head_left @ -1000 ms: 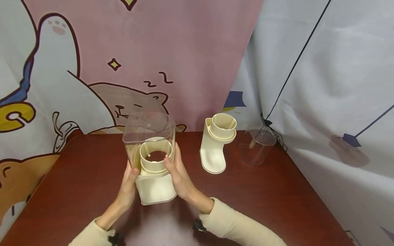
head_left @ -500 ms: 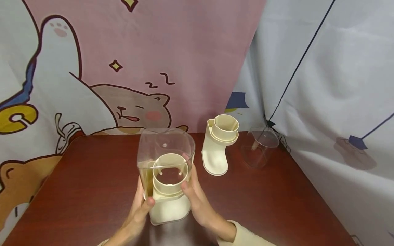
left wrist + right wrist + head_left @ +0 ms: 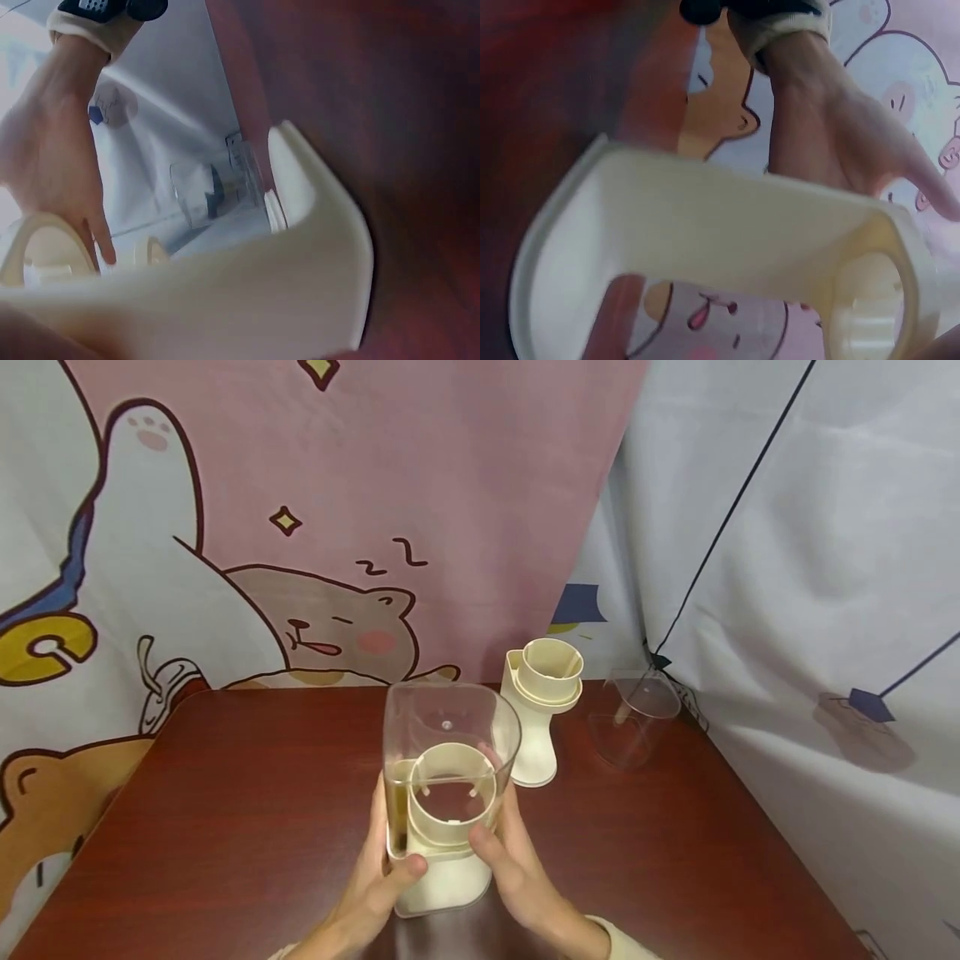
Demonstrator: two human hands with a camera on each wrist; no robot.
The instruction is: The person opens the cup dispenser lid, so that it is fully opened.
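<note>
Both hands hold a cream plastic stand (image 3: 442, 885) with a round ring at its top and a flat foot below. Around the ring rises a clear plastic container (image 3: 450, 714), open end up. My left hand (image 3: 378, 877) grips the left side, its thumb across the front. On the right side, my right hand (image 3: 517, 872) has its thumb near the ring. In the left wrist view the stand's foot (image 3: 330, 247) shows close over the table. The right wrist view shows the stand's hollow side (image 3: 697, 217); fingers behind it are hidden.
A second cream stand (image 3: 551, 681) with a ring stands on the red-brown table (image 3: 247, 793), behind and right of the held one. A clear plastic container (image 3: 630, 727) sits farther right. Cartoon-printed cloth (image 3: 480, 527) hangs behind the table, and whitish cloth (image 3: 795, 610) along its right side.
Both hands have carried the stand and container to the right and nearer the person. The container now overlaps the second stand in the head view.
</note>
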